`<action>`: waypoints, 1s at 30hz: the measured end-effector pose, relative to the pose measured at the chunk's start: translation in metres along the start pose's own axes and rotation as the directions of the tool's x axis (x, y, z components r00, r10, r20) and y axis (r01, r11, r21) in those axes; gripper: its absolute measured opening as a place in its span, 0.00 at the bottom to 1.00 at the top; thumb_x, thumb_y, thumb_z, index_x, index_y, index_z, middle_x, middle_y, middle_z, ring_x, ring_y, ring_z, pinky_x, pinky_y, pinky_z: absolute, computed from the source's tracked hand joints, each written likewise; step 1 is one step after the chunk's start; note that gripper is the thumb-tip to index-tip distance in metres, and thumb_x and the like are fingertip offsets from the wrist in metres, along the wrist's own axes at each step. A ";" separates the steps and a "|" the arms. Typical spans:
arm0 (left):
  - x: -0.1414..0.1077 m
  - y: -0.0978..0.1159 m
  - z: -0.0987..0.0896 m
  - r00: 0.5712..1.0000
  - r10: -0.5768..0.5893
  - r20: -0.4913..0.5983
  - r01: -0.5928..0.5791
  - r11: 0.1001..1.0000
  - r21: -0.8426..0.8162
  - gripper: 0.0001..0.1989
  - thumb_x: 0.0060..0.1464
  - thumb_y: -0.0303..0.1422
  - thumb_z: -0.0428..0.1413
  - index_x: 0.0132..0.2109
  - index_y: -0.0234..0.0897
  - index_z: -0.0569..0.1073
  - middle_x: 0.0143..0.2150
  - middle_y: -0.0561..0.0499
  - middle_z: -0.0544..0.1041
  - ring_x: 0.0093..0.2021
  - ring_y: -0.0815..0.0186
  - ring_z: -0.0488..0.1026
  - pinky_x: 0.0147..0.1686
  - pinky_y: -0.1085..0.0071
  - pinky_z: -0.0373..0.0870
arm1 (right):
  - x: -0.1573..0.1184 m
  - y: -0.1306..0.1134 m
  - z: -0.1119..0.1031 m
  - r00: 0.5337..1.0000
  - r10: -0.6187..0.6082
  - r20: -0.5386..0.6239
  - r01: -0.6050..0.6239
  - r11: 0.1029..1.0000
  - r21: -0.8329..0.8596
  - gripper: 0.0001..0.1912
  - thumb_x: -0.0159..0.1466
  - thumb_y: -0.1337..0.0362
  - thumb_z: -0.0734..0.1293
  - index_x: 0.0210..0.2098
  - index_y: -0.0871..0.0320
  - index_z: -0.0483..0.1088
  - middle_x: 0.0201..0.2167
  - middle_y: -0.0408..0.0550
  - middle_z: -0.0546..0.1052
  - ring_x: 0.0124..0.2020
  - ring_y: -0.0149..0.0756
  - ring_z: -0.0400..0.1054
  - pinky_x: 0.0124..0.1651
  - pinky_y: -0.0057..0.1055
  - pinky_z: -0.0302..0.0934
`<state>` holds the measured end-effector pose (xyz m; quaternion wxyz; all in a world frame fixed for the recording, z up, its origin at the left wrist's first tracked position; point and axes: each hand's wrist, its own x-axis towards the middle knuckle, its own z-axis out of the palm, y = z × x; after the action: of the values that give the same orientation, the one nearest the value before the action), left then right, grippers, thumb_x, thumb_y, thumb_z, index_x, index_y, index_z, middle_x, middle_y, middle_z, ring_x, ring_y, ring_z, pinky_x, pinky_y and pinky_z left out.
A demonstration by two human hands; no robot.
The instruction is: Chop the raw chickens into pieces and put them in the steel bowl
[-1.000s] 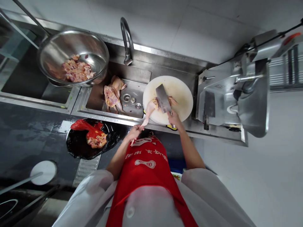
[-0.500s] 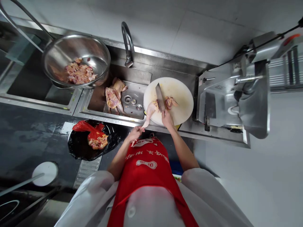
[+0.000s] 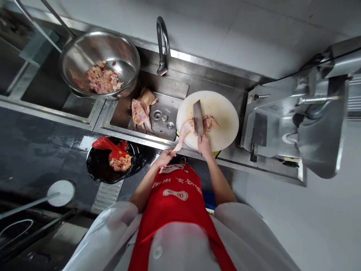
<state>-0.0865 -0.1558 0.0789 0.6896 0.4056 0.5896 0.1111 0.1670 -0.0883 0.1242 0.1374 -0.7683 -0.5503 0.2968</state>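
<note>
My left hand is closed around the lower end of a raw poultry leg, whose thick end lies on the round white cutting board. My right hand grips the handle of a cleaver. The broad blade lies over the board, between the leg and a small piece of meat to its right. More raw poultry rests in the sink, left of the drain fittings.
A large steel bowl with cut meat stands at the left. The faucet rises behind the sink. At the right is a metal machine. A black-lined bin holds scraps below the counter edge.
The camera view has shifted and turned slightly. The cleaver blade appears more upright and shows more of its flat side. Both hands keep their holds.
</note>
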 end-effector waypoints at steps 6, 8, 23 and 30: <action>0.000 -0.001 0.002 1.000 0.001 0.008 -0.001 1.000 -0.009 0.23 0.60 0.52 0.53 0.41 0.34 0.71 0.19 0.61 0.57 0.13 0.78 0.49 0.14 0.78 0.44 | 0.005 0.033 -0.020 0.997 0.080 0.008 -0.078 0.990 -0.120 0.19 0.72 0.58 0.55 0.51 0.63 0.70 0.44 0.63 0.78 0.46 0.48 0.73 0.48 0.37 0.63; 0.001 0.000 0.004 1.000 0.010 0.024 -0.010 1.000 -0.007 0.22 0.61 0.51 0.53 0.40 0.33 0.71 0.19 0.60 0.58 0.13 0.78 0.49 0.15 0.78 0.44 | -0.001 0.017 -0.020 0.997 0.055 -0.055 -0.062 0.991 -0.122 0.21 0.72 0.57 0.53 0.54 0.63 0.68 0.44 0.63 0.78 0.45 0.49 0.74 0.48 0.38 0.63; -0.002 0.003 0.004 1.000 -0.016 0.012 0.016 1.000 0.010 0.20 0.61 0.50 0.52 0.41 0.34 0.72 0.19 0.60 0.57 0.13 0.77 0.50 0.14 0.78 0.45 | 0.021 -0.027 -0.014 0.959 -0.146 -0.242 0.149 0.989 -0.006 0.28 0.73 0.53 0.46 0.58 0.65 0.64 0.45 0.63 0.76 0.49 0.47 0.71 0.51 0.41 0.63; 0.001 0.002 0.004 1.000 0.001 -0.007 -0.001 1.000 -0.005 0.22 0.60 0.51 0.54 0.41 0.33 0.73 0.20 0.59 0.60 0.14 0.77 0.51 0.15 0.78 0.45 | -0.048 0.050 -0.009 0.975 0.112 0.189 -0.091 0.989 -0.117 0.21 0.72 0.54 0.52 0.47 0.60 0.70 0.25 0.49 0.75 0.21 0.38 0.67 0.29 0.32 0.59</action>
<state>-0.0820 -0.1557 0.0795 0.6884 0.4039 0.5915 0.1145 0.2005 -0.1494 0.1191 0.0256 -0.7689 -0.5362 0.3473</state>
